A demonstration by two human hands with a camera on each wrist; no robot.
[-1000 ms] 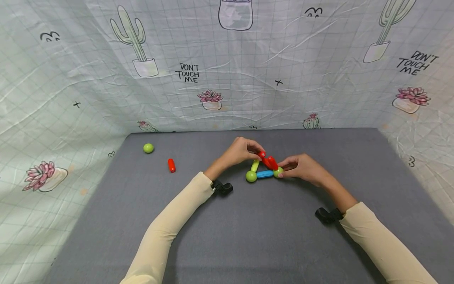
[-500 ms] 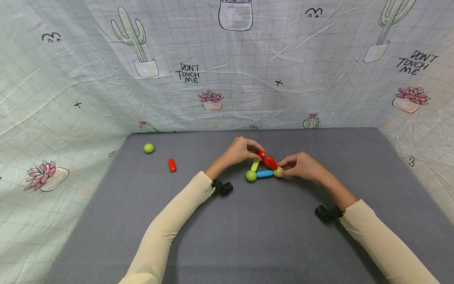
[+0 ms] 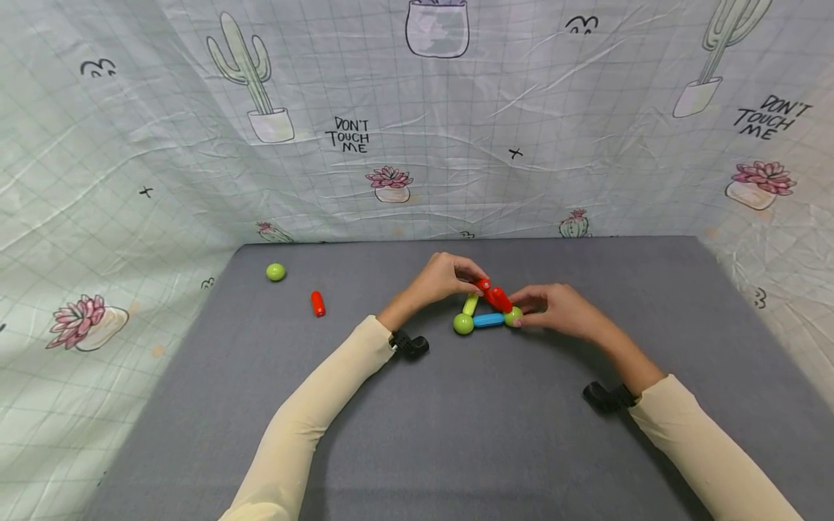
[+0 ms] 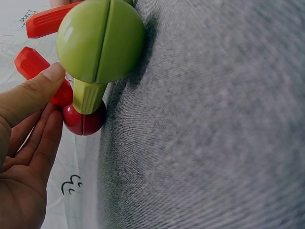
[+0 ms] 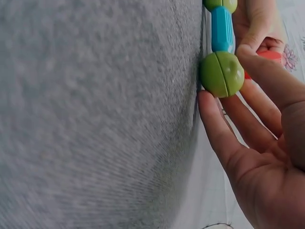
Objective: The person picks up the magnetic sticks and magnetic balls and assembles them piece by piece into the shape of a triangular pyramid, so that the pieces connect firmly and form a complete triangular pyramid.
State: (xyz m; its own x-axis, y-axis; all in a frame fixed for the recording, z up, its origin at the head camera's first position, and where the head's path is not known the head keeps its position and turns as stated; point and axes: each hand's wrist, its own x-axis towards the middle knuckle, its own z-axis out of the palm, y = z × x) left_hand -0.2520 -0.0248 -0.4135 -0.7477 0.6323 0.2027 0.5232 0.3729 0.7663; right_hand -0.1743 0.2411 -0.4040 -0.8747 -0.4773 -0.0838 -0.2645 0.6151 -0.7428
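Note:
Between the hands is a toy frame of rods and balls. A blue rod (image 3: 489,320) joins two green balls, the left one (image 3: 463,323) and the right one (image 3: 512,316). From the left green ball a yellow-green rod (image 4: 88,98) runs back to a red ball (image 4: 84,118). My left hand (image 3: 443,278) pinches a red rod (image 4: 32,63) at that red ball. My right hand (image 3: 557,311) holds the right green ball between thumb and fingers. Another red rod (image 3: 500,299) slants up from that ball; the upper ends of both red rods stand apart in the left wrist view.
A loose red rod (image 3: 318,304) and a loose green ball (image 3: 276,272) lie on the grey table (image 3: 417,427), toward its left back. Behind stands a hanging cloth (image 3: 482,181) printed with cacti. Each wrist carries a black camera mount.
The right red rod tilts slightly further left, toward the other red rod. Both hands keep their grip, and the head view shifts a little.

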